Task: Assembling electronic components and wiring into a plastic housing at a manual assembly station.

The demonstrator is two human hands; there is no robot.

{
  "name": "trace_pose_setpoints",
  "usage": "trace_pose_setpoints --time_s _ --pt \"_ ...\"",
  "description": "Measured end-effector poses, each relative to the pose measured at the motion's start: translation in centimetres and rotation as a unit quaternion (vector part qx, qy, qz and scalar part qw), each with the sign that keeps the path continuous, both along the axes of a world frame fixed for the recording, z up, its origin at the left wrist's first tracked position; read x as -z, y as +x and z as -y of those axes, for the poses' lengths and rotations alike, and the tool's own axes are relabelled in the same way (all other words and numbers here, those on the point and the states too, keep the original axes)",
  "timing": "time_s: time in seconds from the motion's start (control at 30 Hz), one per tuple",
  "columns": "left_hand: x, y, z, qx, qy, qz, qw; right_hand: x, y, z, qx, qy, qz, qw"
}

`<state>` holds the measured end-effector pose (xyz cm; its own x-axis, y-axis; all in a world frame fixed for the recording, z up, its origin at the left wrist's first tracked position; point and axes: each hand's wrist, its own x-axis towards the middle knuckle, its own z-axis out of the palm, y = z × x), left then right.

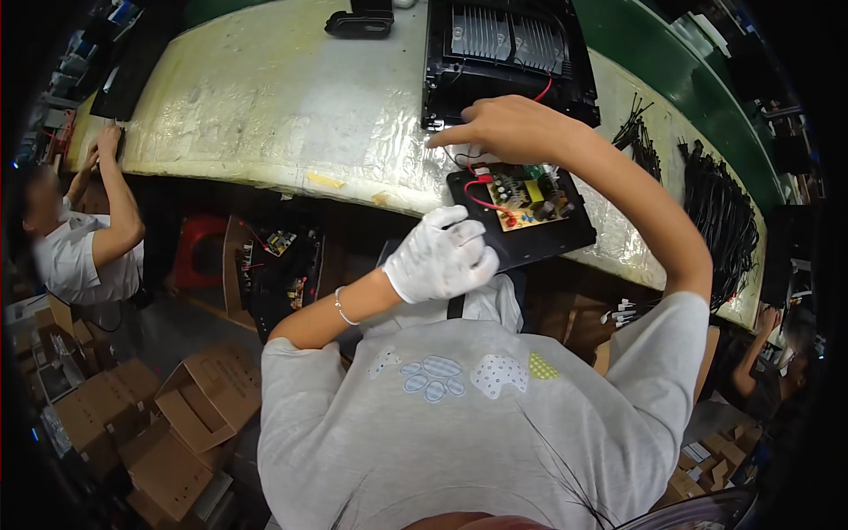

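My left hand (444, 256), in a white glove, has its fingers curled beside the near left edge of a black panel (565, 237). Whether it grips that edge or something else is hidden. On the panel lies a circuit board (519, 215) with red wires and a yellow component. Bare, my right hand (508, 126) reaches across the gap between the panel and a black housing (442, 75). One finger stretches out to the left near the housing's near corner; its other fingers are partly hidden. Silver finned heat sinks (481, 37) sit inside the housing.
Bundles of black cables (715, 208) lie on the table (265, 106) at the right. A black plastic part (359, 25) rests at the back. Below the table's left stands a carton (234, 265) holding boards. Co-workers (88, 238) sit at both sides.
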<state>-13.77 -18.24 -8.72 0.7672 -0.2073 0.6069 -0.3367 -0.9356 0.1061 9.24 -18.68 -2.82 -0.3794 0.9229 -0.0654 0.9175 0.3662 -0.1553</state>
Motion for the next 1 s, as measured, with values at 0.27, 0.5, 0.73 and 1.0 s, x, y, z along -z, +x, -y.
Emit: trace_pose_setpoints --time_s 0.27,0.5,0.73,1.0 --pt "-1.4 0.4 -0.3 0.000 -0.075 0.020 0.997 -2.9 0.6 -2.8 -0.057 -0.122 -0.054 0.989" --pt "-2.2 0.9 -1.5 0.071 -0.047 0.018 0.996 -1.0 0.8 -4.3 -0.045 -0.280 -0.153 0.947" --pt "-1.1 1.3 -4.1 0.069 -0.252 -0.014 0.965 -4.9 2.5 -3.1 -0.033 -0.250 -0.070 0.965" --pt "-1.3 3.6 -5.6 -0.102 -0.259 -0.014 0.960 -4.9 2.3 -0.2 0.004 -0.147 -0.207 0.967"
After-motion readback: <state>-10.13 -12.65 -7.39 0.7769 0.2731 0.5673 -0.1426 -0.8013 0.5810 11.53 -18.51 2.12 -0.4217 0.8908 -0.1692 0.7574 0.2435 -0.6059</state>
